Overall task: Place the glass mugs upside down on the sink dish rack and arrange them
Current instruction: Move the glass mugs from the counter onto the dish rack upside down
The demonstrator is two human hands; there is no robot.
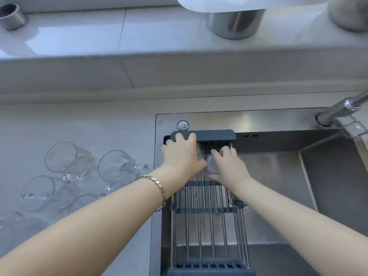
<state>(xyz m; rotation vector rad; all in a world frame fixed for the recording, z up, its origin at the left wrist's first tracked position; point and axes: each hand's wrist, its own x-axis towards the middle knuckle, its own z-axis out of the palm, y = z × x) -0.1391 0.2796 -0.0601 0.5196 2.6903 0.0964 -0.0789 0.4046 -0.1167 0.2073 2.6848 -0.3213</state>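
Note:
A metal-rod dish rack [207, 222] with dark end pieces spans the left part of the steel sink. At its far end, my left hand [180, 154] is closed over a glass mug [200, 152], and my right hand [229, 166] is closed on a second glass mug [211, 165] right beside it. Both mugs sit on the rack, mostly hidden by my fingers. Several more clear glass mugs [69, 160] lie on their sides on the grey counter to the left of the sink.
The sink basin [278, 176] is open to the right of the rack. A chrome faucet [342, 116] reaches in from the upper right. A steel pot [235, 22] and a metal cup [12, 16] stand on the ledge behind.

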